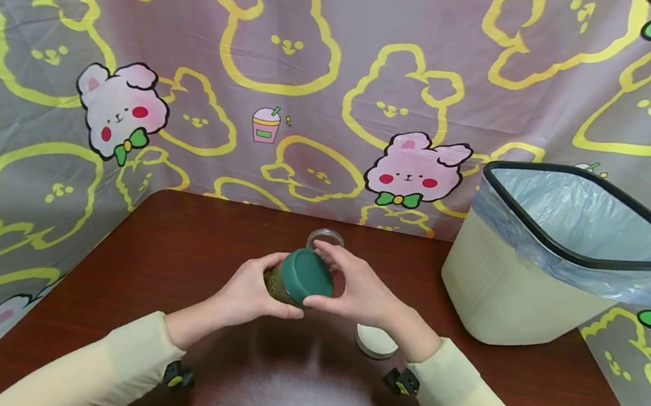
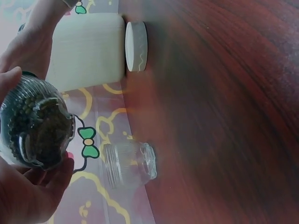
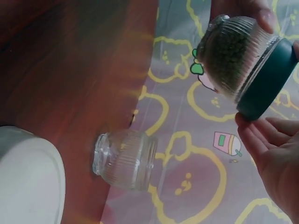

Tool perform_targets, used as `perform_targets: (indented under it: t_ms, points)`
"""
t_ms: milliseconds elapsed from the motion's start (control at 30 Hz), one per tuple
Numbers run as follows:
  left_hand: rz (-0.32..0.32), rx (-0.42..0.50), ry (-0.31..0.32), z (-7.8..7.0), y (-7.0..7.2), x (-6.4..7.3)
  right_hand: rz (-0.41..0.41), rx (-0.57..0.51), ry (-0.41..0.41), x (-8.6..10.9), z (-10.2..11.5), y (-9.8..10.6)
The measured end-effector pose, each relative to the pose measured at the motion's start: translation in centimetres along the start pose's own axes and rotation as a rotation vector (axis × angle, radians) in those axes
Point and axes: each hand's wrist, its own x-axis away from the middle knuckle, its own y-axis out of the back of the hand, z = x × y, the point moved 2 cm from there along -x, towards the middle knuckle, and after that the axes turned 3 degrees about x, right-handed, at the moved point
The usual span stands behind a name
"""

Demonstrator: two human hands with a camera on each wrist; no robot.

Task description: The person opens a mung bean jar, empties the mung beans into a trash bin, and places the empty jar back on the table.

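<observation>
Above the table, my left hand (image 1: 246, 291) grips a ribbed clear jar (image 3: 231, 53) by its body. Small dark green grains fill much of it, and the jar is tilted. A dark green lid (image 1: 308, 276) sits on its mouth, held at the rim between the thumb and fingers of my right hand (image 1: 360, 291). Behind the hands, a second ribbed clear jar (image 3: 126, 158) stands upright on the table without a lid; nothing shows inside it. A white lid (image 1: 376, 343) lies on the tabletop below my right wrist.
The dark red-brown table (image 1: 132, 261) reaches back to a patterned curtain (image 1: 311, 114). On the right stands a cream bin (image 1: 520, 292) with a black rim and a bluish plastic liner (image 1: 595, 214).
</observation>
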Motion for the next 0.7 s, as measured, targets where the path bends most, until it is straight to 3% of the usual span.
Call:
perform_targets:
  t_ms: [233, 600, 700]
  points:
    - [0.076, 0.012, -0.026, -0.6, -0.5, 0.2, -0.045, -0.121, 0.068, 0.4, -0.2, -0.3]
    - [0.198, 0.040, -0.085, -0.2, -1.2, 0.4, -0.080, -0.079, 0.163, 1.4, 0.0, -0.8]
    - [0.262, 0.099, -0.119, -0.2, -1.7, 0.4, -0.110, -0.053, 0.261, 1.5, 0.8, -0.7]
